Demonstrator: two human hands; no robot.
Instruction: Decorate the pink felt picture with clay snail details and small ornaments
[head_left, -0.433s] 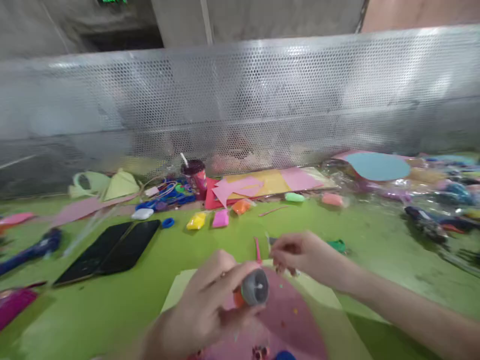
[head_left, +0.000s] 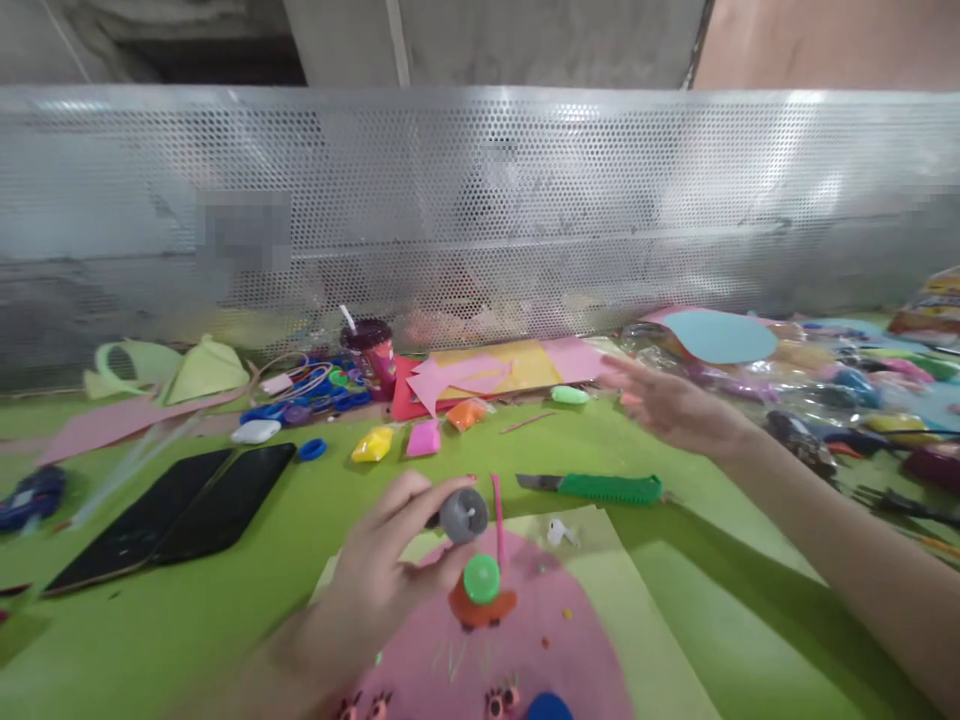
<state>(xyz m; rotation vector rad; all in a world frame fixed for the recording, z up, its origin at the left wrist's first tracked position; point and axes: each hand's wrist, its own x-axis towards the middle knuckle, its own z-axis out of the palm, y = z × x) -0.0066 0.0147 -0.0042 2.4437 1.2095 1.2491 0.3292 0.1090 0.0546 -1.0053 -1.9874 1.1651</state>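
Observation:
My left hand point(head_left: 394, 560) is wrapped round a small tube with a grey round end point(head_left: 463, 516) and a pale tip in its middle. It hovers over a pink paper shape point(head_left: 577, 640) lying on pale yellow-green sheets point(head_left: 645, 630). Below the tube, a green round piece point(head_left: 481, 579) sits on an orange patch point(head_left: 502, 605). A thin pink strip point(head_left: 499, 525) lies beside the hand. Far to the right, my right hand point(head_left: 675, 410) stretches out, fingers extended and somewhat blurred, holding nothing visible. A salmon packet point(head_left: 630, 399) is partly hidden near its fingertips.
A green utility knife point(head_left: 611, 488), blade showing, lies beyond the paper, near white earbuds point(head_left: 559, 532). Small clay packets, yellow point(head_left: 373, 444) and orange point(head_left: 466, 414), lie further back. Black phones point(head_left: 225, 505) rest at left. A lidded cup point(head_left: 371, 355) stands before the perforated metal panel point(head_left: 480, 230).
My right hand has moved away from the paper toward the back right, and its fingers have opened. The utility knife and earbuds now show. My left hand, still holding the tube, has shifted slightly left.

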